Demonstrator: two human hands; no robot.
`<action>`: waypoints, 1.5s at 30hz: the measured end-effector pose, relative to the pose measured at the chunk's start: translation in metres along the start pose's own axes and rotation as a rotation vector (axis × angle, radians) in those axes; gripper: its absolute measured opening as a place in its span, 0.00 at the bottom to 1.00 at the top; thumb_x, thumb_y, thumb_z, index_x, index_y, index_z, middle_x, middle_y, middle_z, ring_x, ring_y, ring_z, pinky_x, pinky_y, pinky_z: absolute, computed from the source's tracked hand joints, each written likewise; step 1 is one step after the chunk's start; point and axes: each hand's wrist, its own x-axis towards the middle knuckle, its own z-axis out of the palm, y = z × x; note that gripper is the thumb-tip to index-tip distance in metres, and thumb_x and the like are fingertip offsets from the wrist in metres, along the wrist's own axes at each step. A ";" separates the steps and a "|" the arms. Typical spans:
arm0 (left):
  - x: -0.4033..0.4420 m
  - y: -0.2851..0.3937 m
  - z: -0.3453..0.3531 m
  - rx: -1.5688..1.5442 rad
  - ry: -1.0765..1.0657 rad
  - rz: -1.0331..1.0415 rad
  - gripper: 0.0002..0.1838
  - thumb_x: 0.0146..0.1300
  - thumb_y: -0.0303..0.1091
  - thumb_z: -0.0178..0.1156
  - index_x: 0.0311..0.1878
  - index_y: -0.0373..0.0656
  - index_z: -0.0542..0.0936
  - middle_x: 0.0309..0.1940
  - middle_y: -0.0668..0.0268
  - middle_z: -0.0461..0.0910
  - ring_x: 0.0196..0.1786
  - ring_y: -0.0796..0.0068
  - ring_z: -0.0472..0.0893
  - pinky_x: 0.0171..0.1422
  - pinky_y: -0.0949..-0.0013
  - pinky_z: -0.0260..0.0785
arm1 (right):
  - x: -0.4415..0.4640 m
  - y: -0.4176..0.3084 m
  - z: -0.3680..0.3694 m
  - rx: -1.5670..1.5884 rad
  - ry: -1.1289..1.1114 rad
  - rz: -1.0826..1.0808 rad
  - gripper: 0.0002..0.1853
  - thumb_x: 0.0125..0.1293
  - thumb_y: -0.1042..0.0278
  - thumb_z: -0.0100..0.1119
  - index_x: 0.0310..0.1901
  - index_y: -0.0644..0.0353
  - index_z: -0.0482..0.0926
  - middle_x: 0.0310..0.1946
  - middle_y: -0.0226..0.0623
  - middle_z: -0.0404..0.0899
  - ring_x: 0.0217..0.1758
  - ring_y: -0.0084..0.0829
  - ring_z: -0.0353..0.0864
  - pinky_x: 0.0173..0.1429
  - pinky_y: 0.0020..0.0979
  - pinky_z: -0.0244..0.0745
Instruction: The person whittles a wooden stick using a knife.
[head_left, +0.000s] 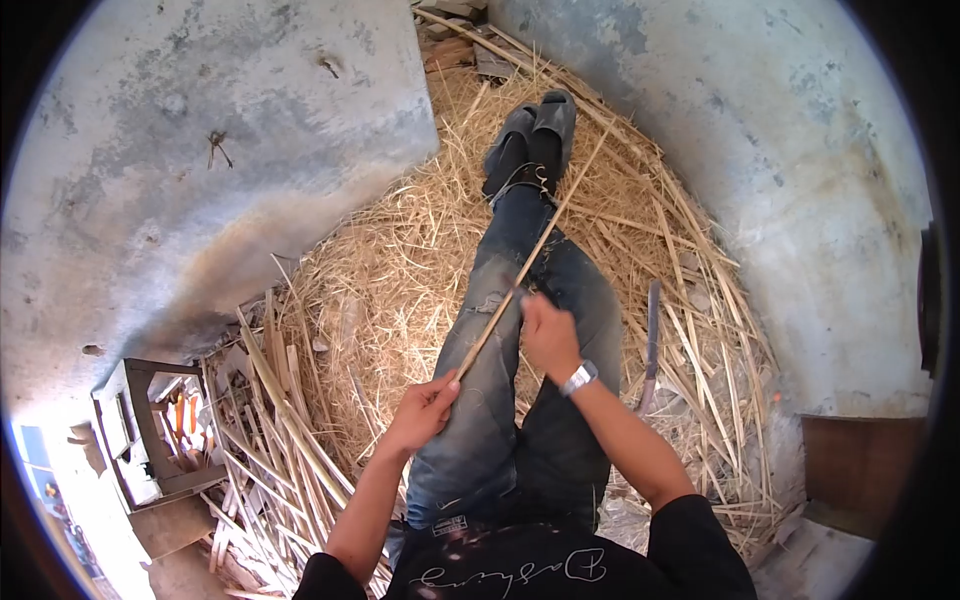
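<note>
Head view: a thin strip (pixel 553 225) slants between two bare hands

At far left, a wooden frame (pixel 138 430) stands by the wall, the orange things (pixel 187 413) within it too small to name. Loose sticks (pixel 265 385) lie beside it, partly hidden under one another. The left hand (pixel 425 412) is closed, thumb and fingers clamped on the strip's near end, which the grip partly covers. The strip runs up over the jeans (pixel 470 440) toward the shoes (pixel 530 130), above pale shavings (pixel 385 290). The right hand (pixel 548 335) is closed beside the strip's middle, fingers together around a small dark tool (pixel 517 294); the fist hides most of it, and its shape is hard to make out. A watch (pixel 578 378) circles that wrist. Farther right, a long blade (pixel 653 330) lies near the right leg, its handle end partly hidden.
</note>
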 end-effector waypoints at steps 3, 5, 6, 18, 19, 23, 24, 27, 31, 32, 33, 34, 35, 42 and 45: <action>0.001 0.005 0.001 -0.053 -0.030 -0.022 0.29 0.83 0.45 0.60 0.78 0.36 0.74 0.22 0.81 0.62 0.22 0.89 0.58 0.25 0.77 0.49 | 0.016 0.004 0.002 0.020 0.063 0.057 0.15 0.81 0.60 0.55 0.37 0.61 0.75 0.25 0.58 0.80 0.31 0.64 0.82 0.31 0.58 0.73; 0.002 0.007 -0.003 -0.046 -0.022 -0.057 0.29 0.84 0.45 0.59 0.78 0.37 0.74 0.22 0.81 0.62 0.22 0.89 0.58 0.25 0.77 0.49 | -0.001 -0.004 0.012 0.047 0.017 -0.089 0.15 0.81 0.60 0.55 0.37 0.61 0.76 0.24 0.58 0.79 0.29 0.64 0.81 0.31 0.58 0.73; 0.003 0.005 -0.005 -0.072 -0.044 -0.056 0.29 0.84 0.46 0.59 0.78 0.37 0.74 0.22 0.81 0.62 0.21 0.89 0.58 0.25 0.77 0.49 | -0.022 -0.016 0.010 -0.041 -0.112 -0.168 0.14 0.80 0.59 0.56 0.37 0.59 0.76 0.21 0.57 0.78 0.27 0.62 0.81 0.30 0.57 0.71; 0.001 0.017 -0.005 -0.072 -0.096 -0.147 0.27 0.86 0.51 0.54 0.78 0.47 0.75 0.21 0.80 0.60 0.19 0.87 0.57 0.23 0.77 0.47 | 0.033 0.003 -0.001 0.005 0.021 -0.051 0.13 0.80 0.61 0.53 0.40 0.60 0.79 0.25 0.57 0.81 0.30 0.63 0.82 0.32 0.58 0.76; 0.002 0.018 -0.006 -0.089 -0.108 -0.166 0.27 0.86 0.52 0.53 0.78 0.49 0.75 0.21 0.80 0.59 0.19 0.87 0.57 0.22 0.76 0.46 | 0.007 0.001 0.010 -0.097 -0.095 -0.151 0.12 0.80 0.61 0.53 0.41 0.56 0.80 0.22 0.54 0.80 0.27 0.60 0.82 0.30 0.57 0.75; 0.003 0.015 -0.014 -0.115 -0.190 -0.190 0.27 0.86 0.53 0.51 0.78 0.49 0.74 0.21 0.80 0.57 0.19 0.86 0.55 0.23 0.76 0.45 | -0.036 -0.034 0.002 -0.081 -0.254 -0.139 0.14 0.80 0.57 0.55 0.37 0.55 0.78 0.21 0.50 0.79 0.24 0.58 0.82 0.29 0.55 0.74; 0.003 0.016 -0.012 -0.150 -0.187 -0.196 0.27 0.87 0.52 0.50 0.78 0.48 0.73 0.20 0.80 0.56 0.19 0.86 0.55 0.22 0.76 0.45 | -0.031 -0.031 -0.001 -0.103 -0.285 -0.142 0.15 0.81 0.57 0.56 0.36 0.56 0.78 0.22 0.50 0.79 0.25 0.59 0.82 0.29 0.54 0.73; 0.001 0.018 -0.014 -0.189 -0.188 -0.226 0.27 0.87 0.52 0.49 0.79 0.48 0.72 0.20 0.79 0.56 0.19 0.86 0.54 0.22 0.76 0.45 | 0.022 0.006 0.005 -0.037 -0.048 -0.044 0.15 0.81 0.59 0.55 0.36 0.59 0.78 0.24 0.56 0.79 0.29 0.63 0.81 0.32 0.56 0.74; 0.002 0.027 -0.017 -0.195 -0.221 -0.261 0.28 0.87 0.54 0.48 0.80 0.49 0.71 0.21 0.79 0.55 0.19 0.86 0.54 0.22 0.76 0.45 | 0.090 0.025 -0.014 -0.020 0.128 0.149 0.20 0.83 0.58 0.53 0.35 0.65 0.76 0.25 0.60 0.78 0.32 0.65 0.81 0.33 0.55 0.71; 0.004 0.025 -0.018 -0.193 -0.223 -0.264 0.28 0.87 0.54 0.48 0.80 0.49 0.71 0.21 0.79 0.55 0.19 0.86 0.54 0.22 0.76 0.45 | 0.091 0.024 -0.010 -0.007 0.103 0.159 0.19 0.83 0.58 0.53 0.35 0.65 0.76 0.25 0.60 0.78 0.32 0.65 0.81 0.33 0.55 0.72; 0.009 0.021 -0.016 -0.239 -0.244 -0.267 0.28 0.87 0.54 0.47 0.80 0.48 0.71 0.21 0.79 0.55 0.19 0.86 0.54 0.21 0.76 0.45 | 0.081 0.021 -0.002 0.008 0.053 0.086 0.18 0.83 0.58 0.53 0.36 0.64 0.77 0.25 0.60 0.78 0.32 0.65 0.81 0.33 0.55 0.72; 0.012 0.018 -0.016 -0.287 -0.263 -0.271 0.28 0.87 0.54 0.47 0.80 0.48 0.70 0.21 0.79 0.55 0.19 0.86 0.54 0.21 0.76 0.45 | 0.061 0.017 0.008 0.023 -0.002 0.012 0.17 0.82 0.59 0.54 0.37 0.63 0.78 0.25 0.60 0.78 0.31 0.65 0.80 0.33 0.55 0.73; 0.013 0.018 -0.016 -0.293 -0.259 -0.276 0.28 0.87 0.54 0.47 0.80 0.48 0.70 0.21 0.79 0.55 0.19 0.86 0.54 0.21 0.76 0.45 | 0.038 0.010 0.019 0.045 -0.032 -0.064 0.15 0.81 0.60 0.55 0.37 0.61 0.78 0.23 0.59 0.77 0.28 0.64 0.80 0.32 0.56 0.74; 0.014 0.018 -0.012 -0.338 -0.276 -0.301 0.29 0.88 0.54 0.46 0.80 0.47 0.69 0.21 0.79 0.56 0.17 0.87 0.54 0.20 0.76 0.44 | -0.052 -0.036 0.020 0.207 -0.250 0.039 0.19 0.84 0.57 0.53 0.35 0.60 0.75 0.17 0.51 0.74 0.17 0.53 0.74 0.23 0.49 0.68; 0.014 0.014 -0.012 -0.338 -0.269 -0.263 0.29 0.87 0.54 0.46 0.80 0.47 0.70 0.21 0.79 0.56 0.18 0.87 0.54 0.20 0.76 0.44 | -0.046 -0.024 0.011 0.664 -0.560 0.354 0.22 0.86 0.53 0.51 0.32 0.56 0.73 0.15 0.36 0.70 0.13 0.36 0.67 0.19 0.38 0.61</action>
